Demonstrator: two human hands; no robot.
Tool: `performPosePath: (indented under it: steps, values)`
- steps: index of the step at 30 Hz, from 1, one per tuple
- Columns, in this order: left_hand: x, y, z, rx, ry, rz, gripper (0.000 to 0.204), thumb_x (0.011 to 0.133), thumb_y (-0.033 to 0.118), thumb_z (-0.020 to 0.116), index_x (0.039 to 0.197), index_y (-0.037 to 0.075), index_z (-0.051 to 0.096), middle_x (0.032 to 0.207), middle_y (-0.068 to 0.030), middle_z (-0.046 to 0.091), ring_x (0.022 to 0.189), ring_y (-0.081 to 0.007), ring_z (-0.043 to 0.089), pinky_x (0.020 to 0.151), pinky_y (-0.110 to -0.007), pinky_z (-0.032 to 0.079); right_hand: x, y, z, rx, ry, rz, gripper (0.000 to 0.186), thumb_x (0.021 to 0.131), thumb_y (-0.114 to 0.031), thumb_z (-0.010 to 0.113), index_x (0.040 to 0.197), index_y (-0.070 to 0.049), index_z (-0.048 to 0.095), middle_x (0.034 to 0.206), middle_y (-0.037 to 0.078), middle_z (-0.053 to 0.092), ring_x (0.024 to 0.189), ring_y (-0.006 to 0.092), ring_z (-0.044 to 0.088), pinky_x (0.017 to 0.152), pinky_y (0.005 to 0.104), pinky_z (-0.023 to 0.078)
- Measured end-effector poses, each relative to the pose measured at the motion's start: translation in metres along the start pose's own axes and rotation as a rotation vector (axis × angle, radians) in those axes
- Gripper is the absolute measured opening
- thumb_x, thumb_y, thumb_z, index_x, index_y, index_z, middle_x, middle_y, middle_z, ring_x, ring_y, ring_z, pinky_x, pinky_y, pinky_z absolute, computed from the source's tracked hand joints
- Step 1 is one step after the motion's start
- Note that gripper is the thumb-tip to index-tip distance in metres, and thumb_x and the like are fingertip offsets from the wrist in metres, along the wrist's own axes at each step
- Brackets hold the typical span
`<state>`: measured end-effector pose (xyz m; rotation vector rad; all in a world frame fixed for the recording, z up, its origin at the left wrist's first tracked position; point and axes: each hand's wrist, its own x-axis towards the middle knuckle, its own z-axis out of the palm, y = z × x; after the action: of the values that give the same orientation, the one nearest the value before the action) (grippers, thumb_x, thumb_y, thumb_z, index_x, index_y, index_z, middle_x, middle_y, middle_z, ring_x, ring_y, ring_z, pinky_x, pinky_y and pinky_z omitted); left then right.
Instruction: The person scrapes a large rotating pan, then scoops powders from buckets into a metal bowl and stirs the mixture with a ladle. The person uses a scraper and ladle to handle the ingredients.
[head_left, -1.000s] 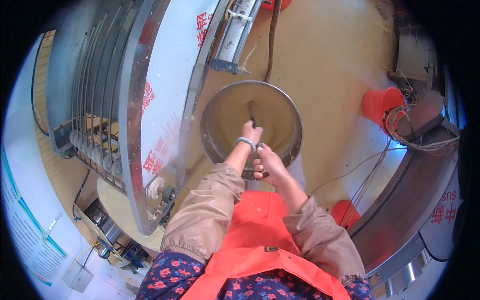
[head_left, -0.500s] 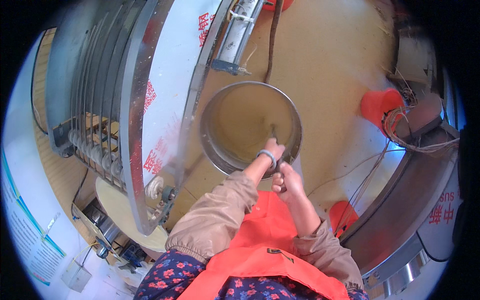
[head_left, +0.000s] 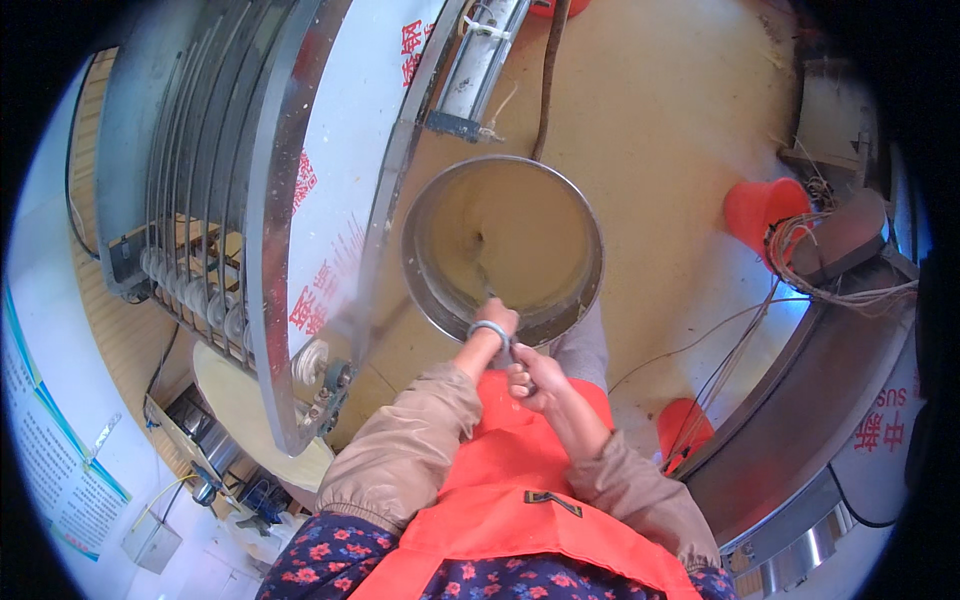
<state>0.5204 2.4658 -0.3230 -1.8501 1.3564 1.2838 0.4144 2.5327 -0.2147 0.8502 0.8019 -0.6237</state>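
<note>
A round metal pot point(head_left: 553, 325) stands on the floor in front of me, holding a pale yellow, batter-like liquid point(head_left: 535, 225). A stirring stick point(head_left: 487, 283) dips into it, and a small swirl shows around its tip. My left hand point(head_left: 497, 316), with a pale ring-shaped bangle at the wrist, is closed round the stick near the pot's near rim. Closer to my body, my right hand point(head_left: 538, 380) grips the handle end of the same stick. The stick's lower end is hidden in the liquid.
A steel-framed machine point(head_left: 270, 250) with rods and rollers rises at left, a pale round sheet point(head_left: 270, 430) beneath it. Red buckets point(head_left: 762, 215) and looped cables point(head_left: 800, 245) lie at right beside a curved metal machine point(head_left: 770, 420). A metal cylinder point(head_left: 478, 70) hangs beyond the pot.
Both hands have moved left and toward my body with the stick. Its dipping end has swept from the pot's right half to the left half.
</note>
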Motion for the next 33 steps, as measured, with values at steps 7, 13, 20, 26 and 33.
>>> performPosePath:
  steps: [7, 13, 20, 26, 33]
  values:
    - [0.000, 0.078, 0.036, -0.349, -0.128, 0.238, 0.020, 0.072, 0.013, 0.055, 0.084, -0.003, 0.059, 0.077, -0.0195, 0.063, 0.067, -0.0254, 0.062, 0.063, -0.038, 0.049, -0.050, -0.024, 0.019, 0.046, 0.214, -0.365, 0.011, 0.094, -0.022, 0.035, 0.091, -0.013, 0.039, 0.060, -0.003, 0.038, 0.044, 0.0061, 0.036, 0.037, 0.0242, 0.029]
    - [-0.003, 0.044, -0.004, -0.735, 0.117, 0.276, 0.032, 0.079, 0.010, 0.051, 0.109, 0.000, 0.048, 0.068, -0.0078, 0.056, 0.054, -0.0164, 0.054, 0.050, -0.032, 0.046, -0.051, -0.015, 0.031, -0.253, -0.014, -0.277, 0.032, 0.095, -0.023, 0.036, 0.127, -0.022, 0.035, 0.064, -0.001, 0.040, 0.045, 0.0078, 0.034, 0.038, 0.0242, 0.035]
    - [-0.063, -0.013, 0.000, -0.690, 0.224, 0.045, 0.042, 0.077, 0.017, 0.054, 0.113, -0.001, 0.043, 0.077, -0.0138, 0.061, 0.066, -0.0226, 0.061, 0.061, -0.035, 0.048, -0.072, 0.012, 0.020, -0.532, 0.013, -0.092, 0.043, 0.093, -0.021, 0.036, 0.136, -0.020, 0.029, 0.064, 0.000, 0.041, 0.046, 0.0088, 0.037, 0.039, 0.0257, 0.038]
    - [-0.078, -0.025, 0.010, -0.917, 0.048, -0.047, 0.050, 0.080, 0.003, 0.047, 0.126, -0.003, 0.027, 0.071, -0.0116, 0.055, 0.053, -0.0200, 0.055, 0.048, -0.032, 0.049, -0.084, 0.027, 0.022, -0.717, 0.140, -0.095, 0.048, 0.093, -0.023, 0.037, 0.139, -0.021, 0.024, 0.065, 0.001, 0.041, 0.048, 0.0095, 0.038, 0.041, 0.0274, 0.040]
    - [-0.084, -0.026, 0.007, -0.956, 0.011, -0.088, 0.044, 0.081, 0.004, 0.045, 0.122, -0.002, 0.029, 0.072, -0.0117, 0.055, 0.054, -0.0206, 0.056, 0.049, -0.034, 0.050, -0.084, 0.025, 0.022, -0.873, 0.159, -0.085, 0.050, 0.092, -0.023, 0.038, 0.140, -0.020, 0.023, 0.068, 0.001, 0.042, 0.049, 0.0102, 0.040, 0.041, 0.0279, 0.040]
